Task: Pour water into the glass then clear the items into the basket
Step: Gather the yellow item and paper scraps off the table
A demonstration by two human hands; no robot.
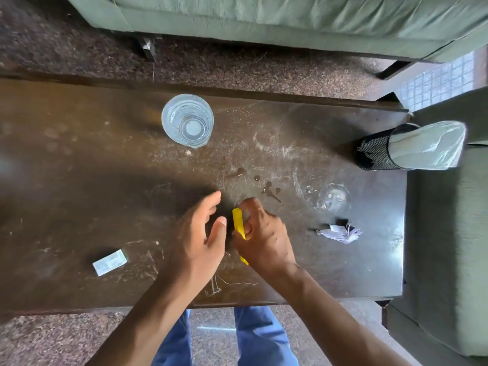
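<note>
**Yellow item in the right hand, mid-table**

The yellow object (238, 223), a narrow flat bright strip, stands on end at the table's near middle, and the right hand (260, 233) has it: fingers curled round it, closed tight, the strip's upper end poking out beside the knuckles and a yellow tip showing below the palm. What exactly it is cannot be told. The left hand (204, 231) sits just beside it on the left, fingers loosely spread, thumb tip close to the strip but not clearly touching.

Out from there: water drops (266, 187) lie just beyond the knuckles. Far and left stands the glass (187, 120), upright, clear, with water in it. To the right, near the table's right edge, lies crumpled paper (340, 232). A small white packet (109, 262) lies flat at near left. The basket (375, 151), black mesh with a clear plastic liner, sits at the far-right edge of the table (79, 180). Between hands and basket the scratched dark tabletop is open, as is the broad left side.
</note>
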